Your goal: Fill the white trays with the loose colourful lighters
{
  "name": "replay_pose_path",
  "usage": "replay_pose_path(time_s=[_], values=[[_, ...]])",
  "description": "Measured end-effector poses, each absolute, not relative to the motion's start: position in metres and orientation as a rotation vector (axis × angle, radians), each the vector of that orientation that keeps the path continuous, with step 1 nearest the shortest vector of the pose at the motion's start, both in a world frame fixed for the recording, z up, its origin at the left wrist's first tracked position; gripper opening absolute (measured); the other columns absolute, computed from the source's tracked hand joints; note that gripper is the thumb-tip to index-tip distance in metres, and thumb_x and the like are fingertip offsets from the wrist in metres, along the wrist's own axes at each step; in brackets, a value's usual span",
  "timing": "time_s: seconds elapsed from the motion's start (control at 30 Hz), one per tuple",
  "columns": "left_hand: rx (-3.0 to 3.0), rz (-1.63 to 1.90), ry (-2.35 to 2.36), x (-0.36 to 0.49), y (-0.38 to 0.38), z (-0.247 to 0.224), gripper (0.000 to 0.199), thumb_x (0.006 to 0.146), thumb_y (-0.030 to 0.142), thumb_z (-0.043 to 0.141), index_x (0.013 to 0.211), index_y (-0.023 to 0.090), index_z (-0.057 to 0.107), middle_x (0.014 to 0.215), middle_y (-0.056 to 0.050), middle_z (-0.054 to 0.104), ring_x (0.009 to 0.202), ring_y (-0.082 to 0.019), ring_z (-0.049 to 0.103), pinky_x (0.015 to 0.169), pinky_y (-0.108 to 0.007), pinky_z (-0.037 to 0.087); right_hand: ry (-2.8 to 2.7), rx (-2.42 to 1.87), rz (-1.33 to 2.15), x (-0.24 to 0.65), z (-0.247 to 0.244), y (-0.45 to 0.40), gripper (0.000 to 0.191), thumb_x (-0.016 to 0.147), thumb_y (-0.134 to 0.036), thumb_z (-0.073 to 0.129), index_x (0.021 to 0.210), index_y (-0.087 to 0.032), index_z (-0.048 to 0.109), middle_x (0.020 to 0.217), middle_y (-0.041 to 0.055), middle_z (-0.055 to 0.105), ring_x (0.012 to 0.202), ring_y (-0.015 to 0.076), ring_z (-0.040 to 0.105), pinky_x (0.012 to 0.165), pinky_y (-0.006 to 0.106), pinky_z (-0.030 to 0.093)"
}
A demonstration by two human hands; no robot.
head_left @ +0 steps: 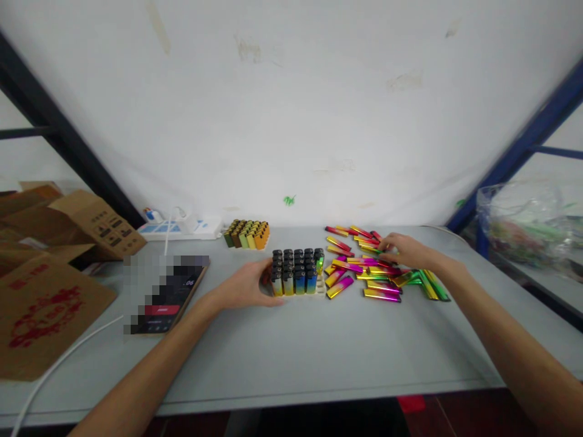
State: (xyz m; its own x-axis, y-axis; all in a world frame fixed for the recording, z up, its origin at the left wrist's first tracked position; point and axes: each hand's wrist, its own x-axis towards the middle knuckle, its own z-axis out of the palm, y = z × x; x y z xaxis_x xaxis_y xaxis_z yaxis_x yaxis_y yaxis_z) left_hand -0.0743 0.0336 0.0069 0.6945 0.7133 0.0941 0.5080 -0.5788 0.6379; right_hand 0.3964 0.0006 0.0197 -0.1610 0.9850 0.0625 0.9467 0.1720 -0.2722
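My left hand (243, 285) cups the left end of a cream tray (321, 290) packed with upright disposable lighters (294, 273), which have black tops and blue-to-yellow bodies. One lighter at the tray's back right corner shows green. My right hand (405, 252) reaches over a loose pile of shiny pink-and-yellow slim sticks (359, 273), fingertips down among the sticks at the pile's far side. I cannot tell whether those fingers hold a stick. Green-and-yellow sticks (426, 285) lie just below that hand.
A block of orange, green and brown lighters (246, 234) stands on the grey table (319, 355) behind my hands, near a power strip (180, 229). A pixelated phone (166, 294) lies left, beside cardboard boxes (45, 309). A plastic bag (519, 221) sits off the right edge.
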Motion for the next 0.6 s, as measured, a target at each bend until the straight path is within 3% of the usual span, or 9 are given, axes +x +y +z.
replay_pose_path(time_s=[0.13,0.27,0.43,0.6], values=[[2.301,0.432,0.932,-0.073,0.032,0.008,0.057,0.069,0.052,0.088,0.113,0.022,0.068,0.102,-0.005,0.078,0.094,-0.030,0.073,0.078,-0.033,0.057,-1.834,-1.666,0.358,0.383,0.020,-0.012,0.049,0.085,-0.067,0.071,0.100,-0.021,0.081,0.113,0.0150,0.079,0.107,0.0348,0.072,0.094,0.046,0.059],[2.282,0.394,0.934,-0.072,0.032,0.010,0.057,0.069,0.052,0.088,0.113,0.023,0.067,0.107,-0.006,0.078,0.098,-0.031,0.073,0.080,-0.035,0.057,-1.381,-1.373,0.659,0.344,0.028,-0.018,0.047,0.083,-0.068,0.080,0.102,-0.024,0.076,0.112,0.0100,0.080,0.112,0.0311,0.072,0.098,0.044,0.058],[2.296,0.422,0.935,-0.072,0.032,0.010,0.058,0.068,0.053,0.089,0.111,0.021,0.068,0.102,-0.005,0.077,0.096,-0.030,0.072,0.078,-0.034,0.057,-1.188,-1.005,1.018,0.286,0.043,-0.014,0.041,0.085,-0.059,0.085,0.095,-0.025,0.065,0.094,0.0017,0.075,0.094,0.0226,0.075,0.089,0.039,0.061],[2.289,0.419,0.912,-0.072,0.031,0.010,0.058,0.069,0.051,0.088,0.113,0.021,0.068,0.105,-0.005,0.078,0.096,-0.028,0.072,0.077,-0.031,0.056,-1.436,-0.996,1.127,0.246,0.034,-0.022,0.036,0.100,-0.059,0.069,0.097,-0.025,0.058,0.086,-0.0017,0.068,0.074,0.0161,0.070,0.073,0.032,0.059]])
